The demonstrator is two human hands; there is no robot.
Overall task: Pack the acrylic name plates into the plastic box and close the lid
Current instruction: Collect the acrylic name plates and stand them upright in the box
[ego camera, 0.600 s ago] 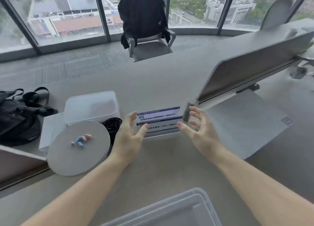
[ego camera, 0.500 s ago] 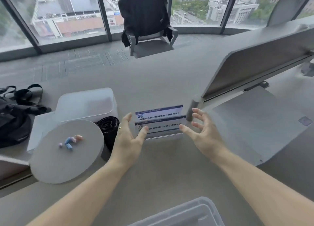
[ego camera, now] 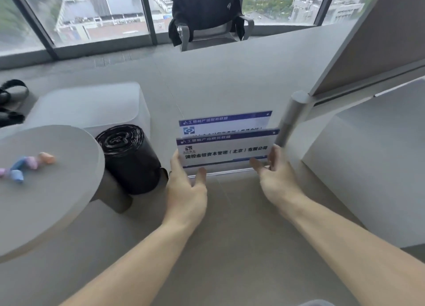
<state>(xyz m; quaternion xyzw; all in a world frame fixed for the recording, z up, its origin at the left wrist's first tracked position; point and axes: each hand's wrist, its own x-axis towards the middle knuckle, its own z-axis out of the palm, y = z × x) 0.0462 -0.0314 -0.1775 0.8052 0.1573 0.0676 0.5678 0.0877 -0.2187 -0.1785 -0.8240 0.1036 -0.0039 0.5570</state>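
Two acrylic name plates with blue bands and printed text stand upright on the grey desk, one behind the other. My left hand (ego camera: 186, 188) holds the left end of the front name plate (ego camera: 226, 150), fingers at its edge and thumb low in front. My right hand (ego camera: 276, 179) holds its right end the same way. The rear name plate (ego camera: 224, 124) stands untouched, its lower half hidden by the front one. Only a corner of the clear plastic box (ego camera: 315, 303) shows at the bottom edge.
A black roll of bags (ego camera: 128, 158) stands just left of my left hand, beside a round grey top (ego camera: 46, 202) with small coloured pieces (ego camera: 25, 165). A frosted container (ego camera: 92, 105) sits behind. A metal post (ego camera: 292, 119) and divider panel (ego camera: 368, 41) stand close on the right.
Both hands have reached forward from open in front of the plates and closed on the two ends of the front plate. The view has moved closer, and the clear box has almost left the frame.
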